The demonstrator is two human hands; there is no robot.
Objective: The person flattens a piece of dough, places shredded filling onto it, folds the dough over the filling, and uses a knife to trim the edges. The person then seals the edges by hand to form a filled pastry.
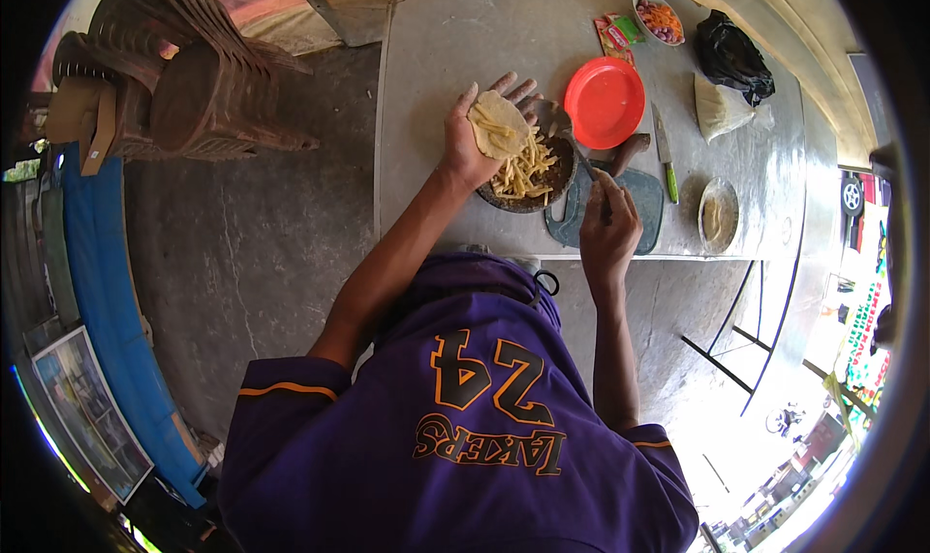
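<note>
On the upturned palm of my left hand [463, 148] lies a flat round of dough [501, 127], with several pale yellow strips of filling on it. The fingers are spread out behind it, dusted with flour. My right hand [610, 219] is closed round the handle of a metal spatula [554, 119], whose broad head is beside the dough. Beneath both is a dark pan [557, 180] holding more pale strips [523, 173]. Its brown handle [632, 147] points right, over a dark green chopping board [636, 199].
Beyond the pan is a red plate [605, 103]. To the right lie a green-handled knife [665, 151] and a bowl of pale paste [719, 216]. Farther back are a bowl of chopped vegetables [659, 18], packets [617, 36], a clear bag of white powder [722, 107] and a black bag [733, 57]. Stacked brown chairs [208, 88] stand left.
</note>
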